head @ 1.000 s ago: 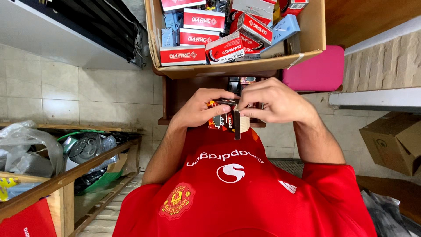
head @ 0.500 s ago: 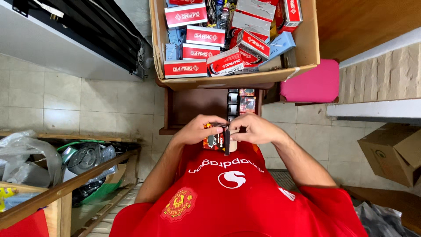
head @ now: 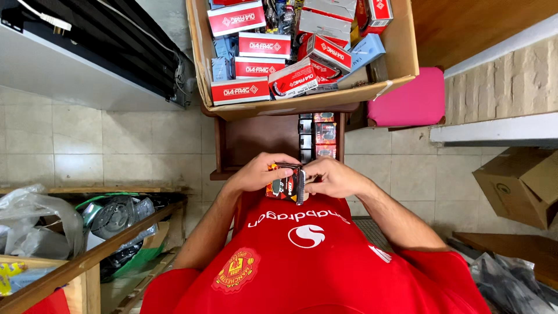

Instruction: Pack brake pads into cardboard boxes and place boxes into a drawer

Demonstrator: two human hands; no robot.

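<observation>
a: while both hands are up near the chest, what's the room like around them?

b: pale tiled floor, a dark wooden stool (head: 256, 145) straight ahead with a big open cardboard box (head: 401, 55) resting on top of it. a pink cushioned seat (head: 410, 104) sits just right of the stool, a brick ledge beyond that, and a wooden floor patch in the top right corner.

a: and the hands?

b: the left hand (head: 261, 172) and right hand (head: 331, 177) are both closed around one small packaged part (head: 286, 183), black and red, held between them just above the red shirt. fingers of both hands wrap its edges.

a: counts?

b: one packaged part in hand. on the stool, beside the hands, two short stacks of similar small packs (head: 317, 135), standing side by side; i can't tell how many are in each. in the big box, at least six red and white cartons (head: 241, 90) are visible, plus one light blue carton (head: 363, 52) and some loose bits too jumbled to count.

a: anything else?

b: one smaller cardboard box (head: 520, 186) on the floor at right, one wooden shelf (head: 87, 261) at left holding plastic-wrapped metal parts (head: 113, 218), and a dark slatted panel top left.
</observation>
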